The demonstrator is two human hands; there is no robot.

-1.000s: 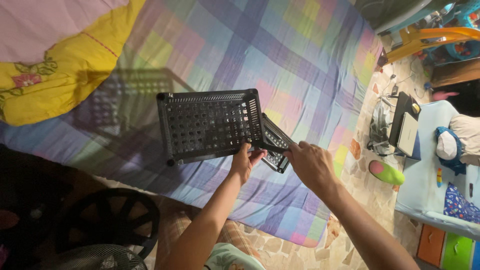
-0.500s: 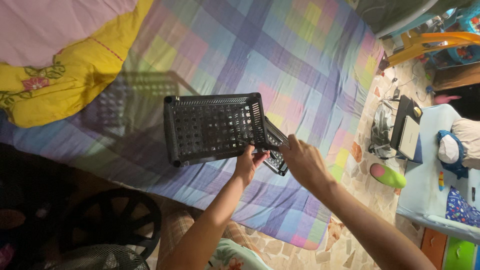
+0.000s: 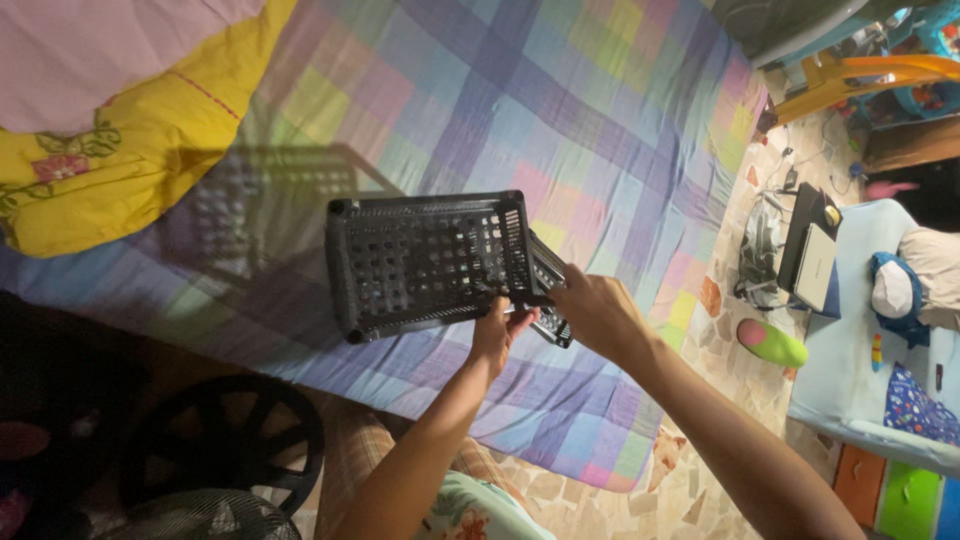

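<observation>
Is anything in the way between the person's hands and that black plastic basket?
Nothing visible is. The left hand and the right hand are both already on the black basket, gripping it at its right-hand end, where a second black slatted piece sticks out. The basket is held above the checked bedsheet.

Black plastic basket (image 3: 425,262), rectangular with perforated lattice walls, held tilted above the bed, its long axis running from 9 to 3 o'clock. A second black lattice panel (image 3: 548,290) projects at its 4 o'clock corner, angled downward, touching the basket.
</observation>
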